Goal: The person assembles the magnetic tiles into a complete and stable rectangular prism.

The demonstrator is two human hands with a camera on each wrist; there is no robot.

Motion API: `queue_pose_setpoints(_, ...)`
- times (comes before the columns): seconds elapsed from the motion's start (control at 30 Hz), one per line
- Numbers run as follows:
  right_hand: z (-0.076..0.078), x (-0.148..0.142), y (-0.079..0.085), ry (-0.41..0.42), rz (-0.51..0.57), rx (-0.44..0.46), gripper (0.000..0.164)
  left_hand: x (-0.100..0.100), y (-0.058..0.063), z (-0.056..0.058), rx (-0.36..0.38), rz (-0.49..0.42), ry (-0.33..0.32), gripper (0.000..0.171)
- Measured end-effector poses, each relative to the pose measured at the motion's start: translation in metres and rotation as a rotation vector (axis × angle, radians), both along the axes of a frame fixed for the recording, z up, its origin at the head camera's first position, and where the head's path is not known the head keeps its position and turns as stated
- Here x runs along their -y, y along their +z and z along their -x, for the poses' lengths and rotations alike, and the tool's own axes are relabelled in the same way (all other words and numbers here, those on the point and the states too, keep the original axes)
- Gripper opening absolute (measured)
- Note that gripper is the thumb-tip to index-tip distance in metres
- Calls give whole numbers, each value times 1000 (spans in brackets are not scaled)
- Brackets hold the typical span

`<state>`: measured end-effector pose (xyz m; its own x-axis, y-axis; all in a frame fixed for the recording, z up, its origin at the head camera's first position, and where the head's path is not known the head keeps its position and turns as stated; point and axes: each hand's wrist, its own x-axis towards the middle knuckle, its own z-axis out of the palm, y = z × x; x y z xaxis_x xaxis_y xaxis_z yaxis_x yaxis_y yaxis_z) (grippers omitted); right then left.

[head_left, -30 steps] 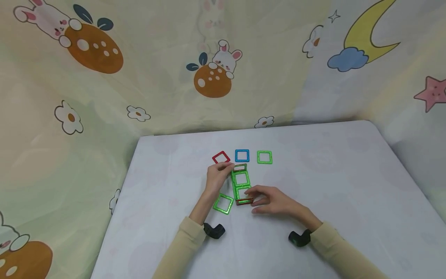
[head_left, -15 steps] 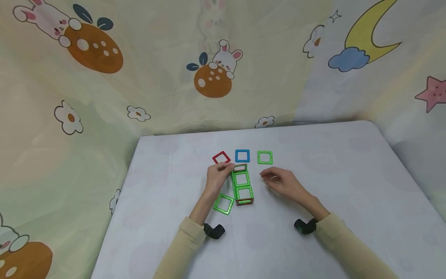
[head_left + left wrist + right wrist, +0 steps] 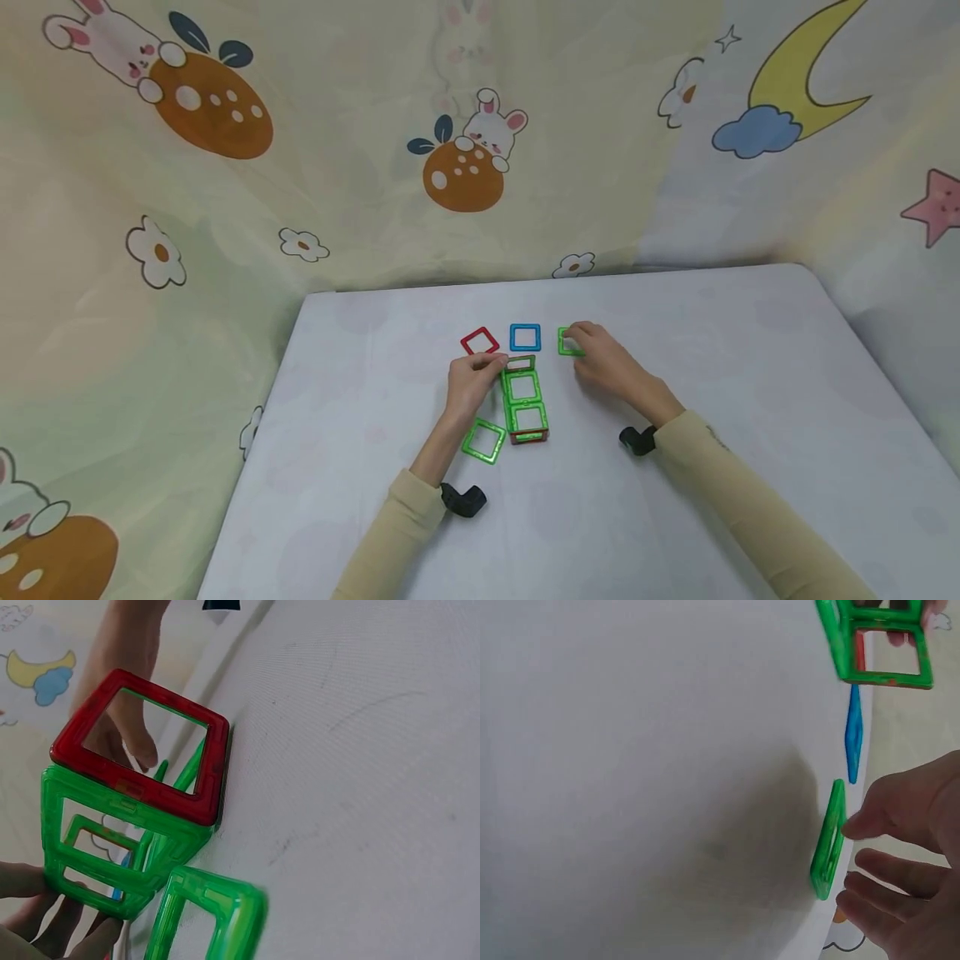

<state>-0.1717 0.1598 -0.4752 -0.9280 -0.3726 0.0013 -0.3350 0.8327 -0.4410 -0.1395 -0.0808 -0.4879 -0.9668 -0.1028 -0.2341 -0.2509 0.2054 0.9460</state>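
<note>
Green magnetic tiles form an open frame (image 3: 525, 404) at mid-table, with red tiles standing at its ends. One red end tile (image 3: 84, 714) shows large in the left wrist view. My left hand (image 3: 469, 387) holds the structure's far-left corner, thumb and fingers at its edge. At the back right my right hand (image 3: 611, 367) is over a flat green square tile (image 3: 826, 851). In the right wrist view its thumb is at that tile's edge, with the other fingers spread and not curled round it.
A blue square tile (image 3: 513, 337) and a red square tile (image 3: 491, 337) lie behind the structure. Another green tile (image 3: 469, 434) lies at its left, near my left wrist. The white table (image 3: 712, 333) ends at a printed cloth backdrop (image 3: 337, 150).
My right hand has left the near end of the structure and moved away and rightward to the back green tile. The left hand has stayed at the structure's corner.
</note>
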Motion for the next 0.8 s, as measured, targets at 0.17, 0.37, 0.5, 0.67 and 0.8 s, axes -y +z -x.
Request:
queue_pose_setpoints(0.17,8,2,-2,46,-62,-32,52,0,-2,0,-7,1,5,21)
queue_pose_setpoints(0.37,15,7,-5,87,-107,-41,55,0,-2,-1,-10,-6,11,20)
queue_pose_setpoints(0.5,17,10,-5,92,-172,-34,53,-1,-1,-1,-19,-4,8,19)
queue_pose_setpoints(0.67,18,13,-4,86,-224,-41,50,-1,0,-1,-27,-7,1,20)
queue_pose_setpoints(0.8,18,14,-2,91,-267,-58,48,-1,1,-2,-24,-16,2,19)
